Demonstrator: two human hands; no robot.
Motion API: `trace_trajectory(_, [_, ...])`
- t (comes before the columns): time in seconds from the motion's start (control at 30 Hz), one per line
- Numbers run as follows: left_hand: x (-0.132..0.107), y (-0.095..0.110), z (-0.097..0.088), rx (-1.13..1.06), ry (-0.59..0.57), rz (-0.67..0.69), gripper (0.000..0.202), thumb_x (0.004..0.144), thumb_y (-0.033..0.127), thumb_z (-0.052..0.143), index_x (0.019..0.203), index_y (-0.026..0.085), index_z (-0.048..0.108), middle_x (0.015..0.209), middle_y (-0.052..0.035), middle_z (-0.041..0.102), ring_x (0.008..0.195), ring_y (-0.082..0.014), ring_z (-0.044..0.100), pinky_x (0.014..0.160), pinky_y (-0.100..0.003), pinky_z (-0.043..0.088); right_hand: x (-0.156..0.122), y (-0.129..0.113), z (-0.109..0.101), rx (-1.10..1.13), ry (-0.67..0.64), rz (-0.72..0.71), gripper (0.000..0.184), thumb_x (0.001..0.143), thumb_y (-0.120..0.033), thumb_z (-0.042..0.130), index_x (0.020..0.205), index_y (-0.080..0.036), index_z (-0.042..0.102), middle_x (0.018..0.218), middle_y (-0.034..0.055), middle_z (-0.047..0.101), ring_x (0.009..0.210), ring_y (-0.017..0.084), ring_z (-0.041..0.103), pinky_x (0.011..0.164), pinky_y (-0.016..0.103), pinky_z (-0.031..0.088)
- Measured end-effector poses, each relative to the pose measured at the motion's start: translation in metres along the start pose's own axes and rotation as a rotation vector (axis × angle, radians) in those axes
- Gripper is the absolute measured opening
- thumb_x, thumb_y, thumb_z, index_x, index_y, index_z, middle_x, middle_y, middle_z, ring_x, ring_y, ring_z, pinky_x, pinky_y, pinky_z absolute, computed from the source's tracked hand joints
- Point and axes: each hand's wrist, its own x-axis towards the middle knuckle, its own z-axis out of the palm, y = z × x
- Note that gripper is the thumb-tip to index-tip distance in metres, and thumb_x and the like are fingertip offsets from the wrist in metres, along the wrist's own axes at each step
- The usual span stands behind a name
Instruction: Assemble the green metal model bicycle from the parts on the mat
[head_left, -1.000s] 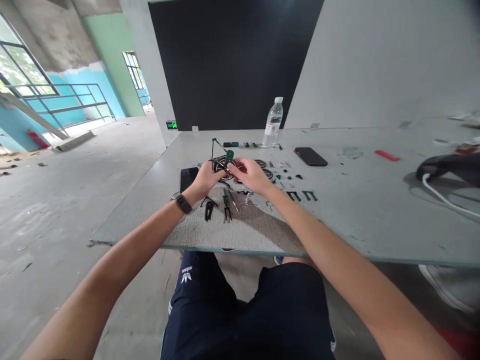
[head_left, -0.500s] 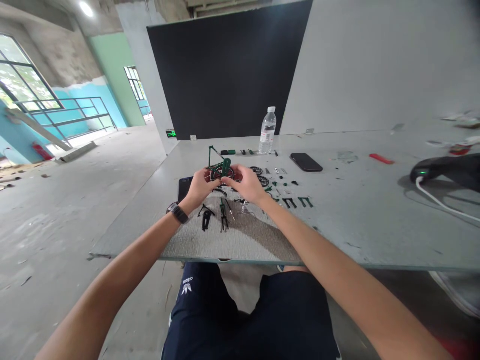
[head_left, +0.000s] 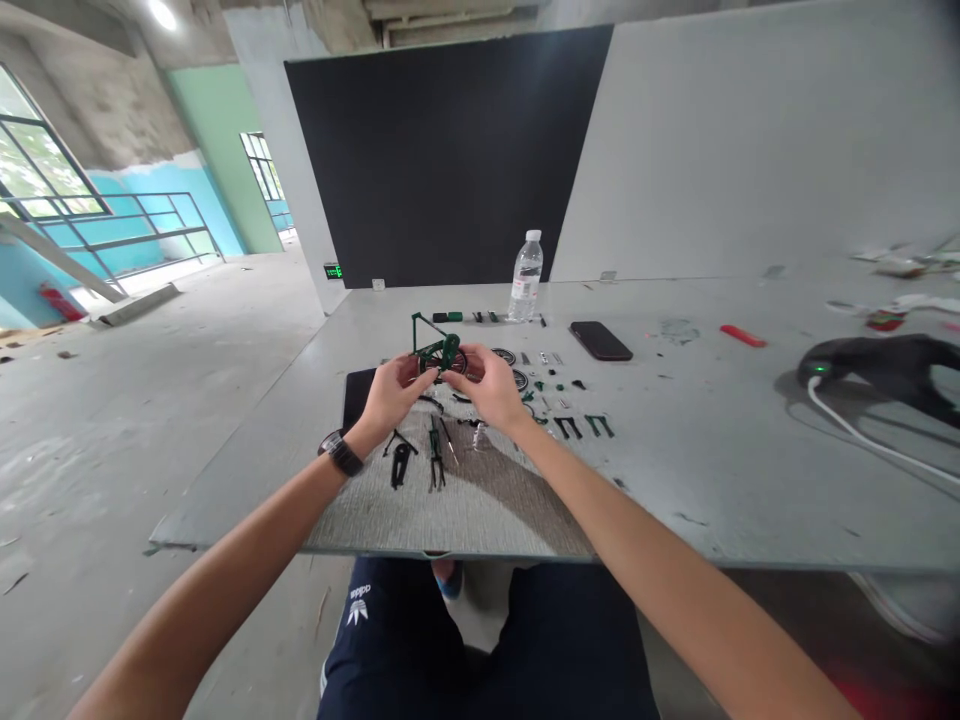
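A small green model bicycle frame (head_left: 431, 340) with a spoked wheel at its rear is held just above the table. From the left, my left hand (head_left: 395, 390) pinches it, thumb toward the middle. On the other side my right hand (head_left: 491, 388) grips it, with the thumb close to the left thumb. Fingers hide part of the wheel. Beneath and in front of the hands lie a green fork part (head_left: 436, 455), a black flat part (head_left: 401, 465) and a thin screwdriver-like tool (head_left: 449, 438). Two loose model wheels (head_left: 519, 380) rest beside my right hand.
Several small green and black parts (head_left: 598, 426) are laid out on the right. Behind stand a water bottle (head_left: 526, 277) and a black phone (head_left: 601, 340). A red object (head_left: 742, 335) and a black device with a white cable (head_left: 840, 365) lie farther right. A dark panel (head_left: 450, 160) rises behind the table.
The camera view has shifted slightly, so the table appears lower. Both hands keep hold of the model bicycle frame, which has tilted little if at all.
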Motion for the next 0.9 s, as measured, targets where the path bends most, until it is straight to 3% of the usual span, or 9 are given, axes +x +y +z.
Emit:
trace_trajectory(0.13, [0.000, -0.002, 0.002, -0.063, 0.069, -0.013, 0.021, 0.085, 0.026, 0.073, 0.104, 0.018, 0.071, 0.101, -0.0064, 0.078, 0.095, -0.0160, 0.072, 0.091, -0.027, 0.055, -0.003, -0.005, 0.000, 0.031, -0.013, -0.012, 0.046, 0.074, -0.048, 0.084, 0.109, -0.024, 0.065, 0.103, 0.0074, 0.076, 0.099, 0.025, 0.073, 0.091, 0.043, 0.060])
trace_trajectory(0.23, [-0.001, -0.004, 0.000, 0.007, 0.109, 0.059, 0.022, 0.084, 0.025, 0.075, 0.104, 0.019, 0.070, 0.098, -0.0045, 0.078, 0.090, -0.0144, 0.072, 0.087, -0.026, 0.056, -0.005, -0.006, -0.001, -0.039, -0.004, -0.069, 0.038, 0.079, -0.048, 0.081, 0.106, -0.025, 0.068, 0.101, 0.0055, 0.075, 0.095, 0.024, 0.072, 0.089, 0.042, 0.060])
trace_trajectory(0.43, [-0.007, 0.000, -0.002, 0.135, 0.075, 0.196, 0.024, 0.079, 0.025, 0.081, 0.101, 0.019, 0.073, 0.106, -0.0074, 0.079, 0.098, -0.0187, 0.075, 0.090, -0.031, 0.060, -0.008, -0.009, -0.007, -0.303, -0.021, -0.320, 0.020, 0.093, -0.031, 0.069, 0.112, -0.026, 0.068, 0.108, 0.0057, 0.075, 0.100, 0.022, 0.071, 0.092, 0.042, 0.058])
trace_trajectory(0.57, [-0.009, -0.001, -0.002, 0.098, 0.054, 0.316, 0.020, 0.080, 0.019, 0.080, 0.099, 0.020, 0.073, 0.110, -0.0075, 0.079, 0.107, -0.0200, 0.074, 0.097, -0.034, 0.060, -0.008, -0.012, -0.011, -0.407, -0.007, -0.470, 0.020, 0.097, -0.021, 0.061, 0.116, -0.027, 0.065, 0.115, 0.0068, 0.074, 0.110, 0.022, 0.069, 0.097, 0.042, 0.056])
trace_trajectory(0.9, [-0.010, -0.006, -0.004, 0.275, 0.066, 0.386, 0.027, 0.084, 0.023, 0.078, 0.111, 0.022, 0.077, 0.118, -0.0086, 0.078, 0.110, -0.0230, 0.074, 0.100, -0.039, 0.059, -0.006, -0.012, -0.014, -0.472, -0.030, -0.585, 0.018, 0.098, -0.029, 0.063, 0.115, -0.025, 0.065, 0.112, 0.0076, 0.073, 0.109, 0.021, 0.068, 0.096, 0.039, 0.056])
